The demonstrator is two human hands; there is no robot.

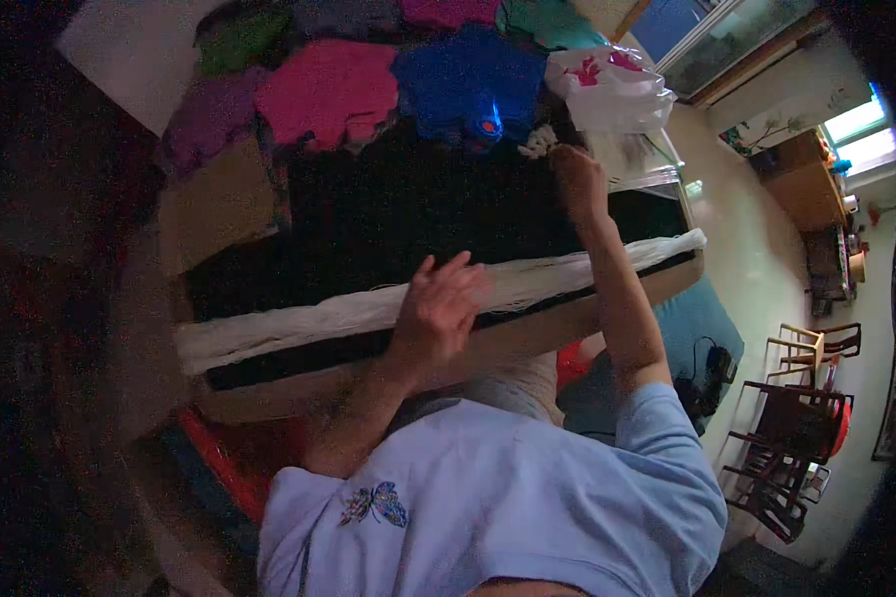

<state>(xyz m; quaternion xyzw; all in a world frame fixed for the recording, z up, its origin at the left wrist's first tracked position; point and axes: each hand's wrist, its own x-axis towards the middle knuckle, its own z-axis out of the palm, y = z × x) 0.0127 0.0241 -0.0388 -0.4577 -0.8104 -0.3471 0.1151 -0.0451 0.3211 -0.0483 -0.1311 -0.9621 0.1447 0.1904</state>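
Note:
A long hank of white yarn (353, 313) stretches from left to right across the dark tabletop, close to its near edge. My left hand (438, 310) lies over the middle of the hank, fingers spread, with slight blur at the fingertips. Farther off on the right, my right hand (579, 184) is closed, its fingertips beside a small clump of white bits (540, 142). Whatever those fingers pinch is hidden. The right forearm passes above the hank.
Folded stacks of pink cloth (329, 95), blue cloth (468, 85) and purple cloth (212, 119) line the far side. A white plastic bag (617, 90) sits at far right. Cardboard (219, 204) lies on the left. Wooden chairs (791, 428) stand to the right.

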